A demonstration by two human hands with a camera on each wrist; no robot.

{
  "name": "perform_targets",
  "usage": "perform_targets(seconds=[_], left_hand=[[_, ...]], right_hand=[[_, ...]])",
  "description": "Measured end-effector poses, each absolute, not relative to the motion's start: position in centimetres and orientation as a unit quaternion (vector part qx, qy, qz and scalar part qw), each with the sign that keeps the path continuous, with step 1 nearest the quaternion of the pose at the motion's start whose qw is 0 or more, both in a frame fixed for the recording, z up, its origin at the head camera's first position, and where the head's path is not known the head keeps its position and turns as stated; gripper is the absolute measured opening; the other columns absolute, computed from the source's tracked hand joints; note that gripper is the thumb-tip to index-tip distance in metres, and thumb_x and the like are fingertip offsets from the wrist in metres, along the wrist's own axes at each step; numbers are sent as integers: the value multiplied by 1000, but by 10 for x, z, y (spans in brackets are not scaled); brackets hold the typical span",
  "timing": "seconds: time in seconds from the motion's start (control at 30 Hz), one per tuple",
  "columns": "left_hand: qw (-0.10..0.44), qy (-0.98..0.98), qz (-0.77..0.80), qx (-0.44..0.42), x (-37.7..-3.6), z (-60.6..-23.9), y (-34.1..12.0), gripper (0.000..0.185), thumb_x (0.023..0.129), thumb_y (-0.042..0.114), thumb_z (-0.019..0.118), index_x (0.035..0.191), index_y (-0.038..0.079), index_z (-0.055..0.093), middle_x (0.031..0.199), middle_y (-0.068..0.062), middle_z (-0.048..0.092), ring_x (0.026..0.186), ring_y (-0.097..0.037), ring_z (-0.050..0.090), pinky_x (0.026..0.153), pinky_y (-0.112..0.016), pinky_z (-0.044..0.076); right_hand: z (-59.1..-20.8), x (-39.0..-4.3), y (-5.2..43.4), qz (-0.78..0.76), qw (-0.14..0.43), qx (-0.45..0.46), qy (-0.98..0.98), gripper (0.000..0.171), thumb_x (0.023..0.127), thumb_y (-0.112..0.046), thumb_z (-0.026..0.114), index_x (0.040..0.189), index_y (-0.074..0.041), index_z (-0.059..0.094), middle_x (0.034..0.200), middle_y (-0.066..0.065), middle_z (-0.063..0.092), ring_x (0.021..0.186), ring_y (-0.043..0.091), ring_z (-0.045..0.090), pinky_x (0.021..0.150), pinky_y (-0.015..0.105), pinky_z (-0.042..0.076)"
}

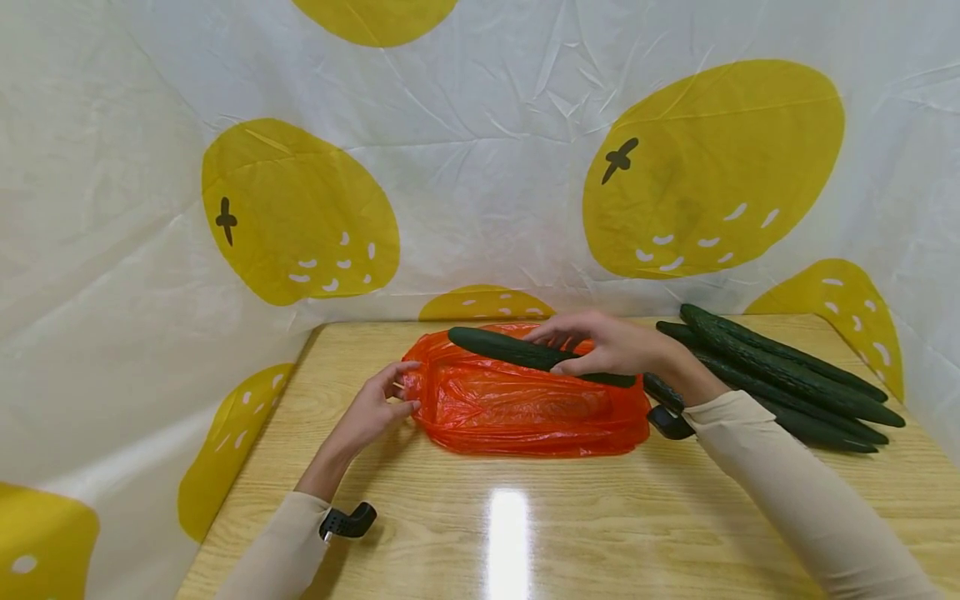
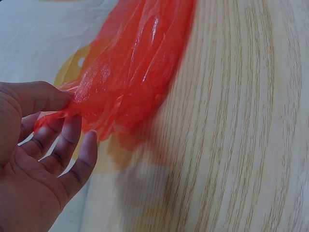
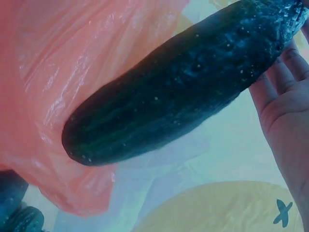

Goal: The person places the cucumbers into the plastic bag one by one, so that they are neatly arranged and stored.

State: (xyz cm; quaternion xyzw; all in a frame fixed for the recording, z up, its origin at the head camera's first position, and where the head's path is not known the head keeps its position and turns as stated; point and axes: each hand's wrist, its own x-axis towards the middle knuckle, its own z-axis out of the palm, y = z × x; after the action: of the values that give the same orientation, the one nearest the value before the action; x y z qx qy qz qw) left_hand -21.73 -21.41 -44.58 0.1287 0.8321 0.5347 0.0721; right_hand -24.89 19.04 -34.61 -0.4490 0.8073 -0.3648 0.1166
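Sleeves in beige cloth cover both forearms at the bottom of the head view, each with a black wrist-camera strap, over a glossy light wooden table (image 1: 525, 517). Behind and around the table hangs a white plastic sheet with big yellow lemon prints (image 1: 480, 167). On the table centre lies a crumpled orange-red thin plastic bag (image 1: 528, 404), flat, mouth end toward the left. Right of the bag, near the table's right edge, sits a pile of long dark green cucumbers (image 1: 787, 379), touching each other, just behind the right forearm. Over the bag's far edge the right hand (image 1: 611, 346) holds one long dark green bumpy cucumber (image 1: 525, 353), fingers curled round its right part, the free end pointing left above the bag; the right wrist view shows that cucumber (image 3: 183, 92) close up against the orange bag (image 3: 58, 72), with palm and fingers (image 3: 285, 96) under it. The left hand (image 1: 375, 404) is at the bag's left end, thumb and fingers (image 2: 63, 140) pinching the bag's thin edge (image 2: 120, 82), lifting it slightly off the table. Hands well apart, one at each end of the bag.
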Motion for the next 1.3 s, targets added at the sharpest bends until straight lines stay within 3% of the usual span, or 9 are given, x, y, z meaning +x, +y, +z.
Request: perform_targets(seconds=[0.6, 1.07, 1.3], left_hand=[[67, 834, 531, 137, -218, -445, -214, 59, 88, -6, 68, 143, 8, 52, 111, -16, 53, 95, -29, 54, 68, -26, 49], [72, 833, 532, 135, -217, -445, -212, 59, 89, -6, 68, 143, 9, 52, 113, -17, 53, 97, -31, 54, 71, -27, 51], [68, 833, 531, 138, -217, -445, -212, 59, 88, -6, 69, 143, 9, 53, 111, -17, 53, 96, -30, 54, 68, -26, 49]], right_hand=[[-378, -252, 177, -367, 143, -434, 810, 48, 96, -27, 72, 141, -28, 57, 136, -1, 60, 113, 20, 62, 95, 45, 53], [-401, -252, 169, -334, 153, -457, 810, 50, 97, -26, 71, 144, -22, 56, 139, -2, 60, 117, 19, 61, 97, 46, 51], [-407, -252, 161, -314, 172, -442, 823, 49, 97, -27, 71, 143, -27, 56, 140, -6, 59, 117, 16, 60, 97, 44, 50]])
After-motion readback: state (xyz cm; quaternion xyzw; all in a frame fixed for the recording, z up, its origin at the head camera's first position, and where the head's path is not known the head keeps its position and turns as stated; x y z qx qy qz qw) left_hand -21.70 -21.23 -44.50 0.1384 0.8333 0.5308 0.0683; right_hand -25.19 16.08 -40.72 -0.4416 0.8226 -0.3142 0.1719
